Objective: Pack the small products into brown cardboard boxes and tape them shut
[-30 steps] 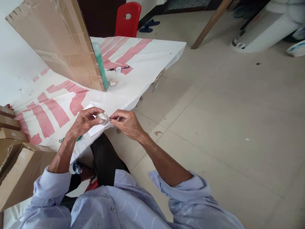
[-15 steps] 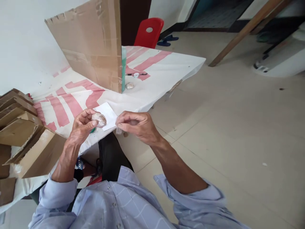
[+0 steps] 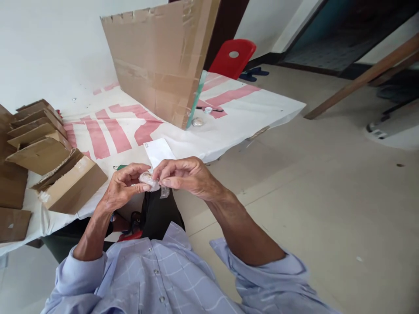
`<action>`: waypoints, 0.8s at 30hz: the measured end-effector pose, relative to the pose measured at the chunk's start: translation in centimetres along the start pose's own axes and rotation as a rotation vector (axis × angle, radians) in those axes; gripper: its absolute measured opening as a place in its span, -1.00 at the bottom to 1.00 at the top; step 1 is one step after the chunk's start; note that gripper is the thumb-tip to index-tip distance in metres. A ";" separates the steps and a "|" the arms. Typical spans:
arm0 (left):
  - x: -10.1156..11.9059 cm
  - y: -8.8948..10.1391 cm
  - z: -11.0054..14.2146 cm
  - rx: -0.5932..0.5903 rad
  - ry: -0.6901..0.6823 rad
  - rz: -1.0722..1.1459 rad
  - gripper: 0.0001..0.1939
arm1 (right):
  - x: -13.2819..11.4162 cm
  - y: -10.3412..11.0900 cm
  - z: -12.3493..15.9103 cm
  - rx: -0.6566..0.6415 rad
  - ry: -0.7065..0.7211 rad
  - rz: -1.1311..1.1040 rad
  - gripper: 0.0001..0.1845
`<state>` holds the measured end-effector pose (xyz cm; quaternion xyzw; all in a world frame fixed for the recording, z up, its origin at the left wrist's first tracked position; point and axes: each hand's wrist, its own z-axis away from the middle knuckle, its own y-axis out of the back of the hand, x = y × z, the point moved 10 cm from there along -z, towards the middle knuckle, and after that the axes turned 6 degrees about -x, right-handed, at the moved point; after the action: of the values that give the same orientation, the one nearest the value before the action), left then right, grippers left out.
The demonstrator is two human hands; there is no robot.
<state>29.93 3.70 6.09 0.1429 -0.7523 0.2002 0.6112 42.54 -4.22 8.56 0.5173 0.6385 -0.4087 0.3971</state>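
A small round brownish lump wrapped in clear plastic (image 3: 149, 179) sits between the thumb and fingers of my left hand (image 3: 122, 187). My right hand (image 3: 191, 176) pinches a strip of clear tape (image 3: 164, 192), whose end dangles below the fingers. Its fingertips touch the wrapped lump on the right side. Both hands are above the table's near edge. Just behind them a white sheet of paper (image 3: 159, 150) lies on the cloth, with a small green object (image 3: 121, 167) to its left, partly hidden by my left hand.
A large cardboard panel (image 3: 157, 65) stands upright on the cloth-covered table (image 3: 225, 139). Beside its green edge lie another wrapped lump (image 3: 197, 122) and a dark slim tool (image 3: 214, 109). Cardboard boxes (image 3: 77, 187) crowd the left. A red chair (image 3: 233, 59) stands behind.
My right hand has moved in from the right and now meets the wrapped lump with the tape strip. The view has swung, so the table and panel appear farther right.
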 end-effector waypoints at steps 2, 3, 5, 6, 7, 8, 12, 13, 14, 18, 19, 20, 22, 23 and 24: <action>0.6 0.1 1.1 0.009 -0.019 -0.038 -0.63 | -0.2 -0.5 -0.2 -0.025 -0.012 0.044 -0.76; 0.9 0.2 1.7 0.021 -0.029 -0.050 -0.65 | -0.5 -0.6 -0.3 -0.018 -0.006 0.092 -0.78; 1.5 0.4 2.7 0.047 -0.051 -0.067 -0.66 | -1.9 -0.4 -0.5 0.040 0.066 0.264 -0.82; 1.8 0.4 3.1 0.057 -0.054 -0.070 -0.67 | -3.0 -0.4 -0.5 0.081 0.133 0.383 -0.83; 2.0 0.4 3.5 0.063 -0.053 -0.071 -0.67 | -4.1 -0.6 -0.4 0.119 0.215 0.509 -0.84; 2.2 0.4 3.9 0.065 -0.048 -0.069 -0.67 | -5.2 -1.1 -0.2 0.144 0.303 0.635 -0.84; 2.8 -0.4 4.8 0.028 -0.022 -0.021 -0.62 | -7.0 -4.7 0.9 0.079 0.579 1.025 -0.86; 2.9 -0.6 5.0 0.009 -0.015 0.002 -0.59 | -6.9 -5.4 1.2 0.047 0.613 1.097 -0.86; 3.0 -0.9 5.1 -0.008 -0.007 0.025 -0.58 | -6.8 -6.0 1.4 0.018 0.638 1.159 -0.86; 3.4 -1.7 5.5 -0.056 -0.003 0.066 -0.59 | -6.9 -7.2 2.2 -0.052 0.706 1.296 -0.84; 3.5 -1.9 5.6 -0.061 -0.014 0.065 -0.59 | -7.0 -7.4 2.3 -0.066 0.724 1.313 -0.84; 3.7 -2.0 5.7 -0.067 -0.026 0.061 -0.60 | -7.1 -7.5 2.3 -0.083 0.736 1.327 -0.84; 3.9 -2.2 5.8 -0.064 -0.048 0.035 -0.65 | -7.1 -7.7 2.3 -0.127 0.733 1.349 -0.83; 4.0 -2.3 5.8 -0.059 -0.060 0.016 -0.67 | -7.0 -7.8 2.1 -0.154 0.721 1.355 -0.82; 4.1 -2.2 5.8 -0.051 -0.070 -0.007 -0.70 | -6.9 -7.9 2.0 -0.179 0.704 1.357 -0.81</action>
<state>25.05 -0.93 9.34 0.1368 -0.7774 0.1737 0.5889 35.97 -9.39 15.12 0.8611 0.3006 0.1665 0.3747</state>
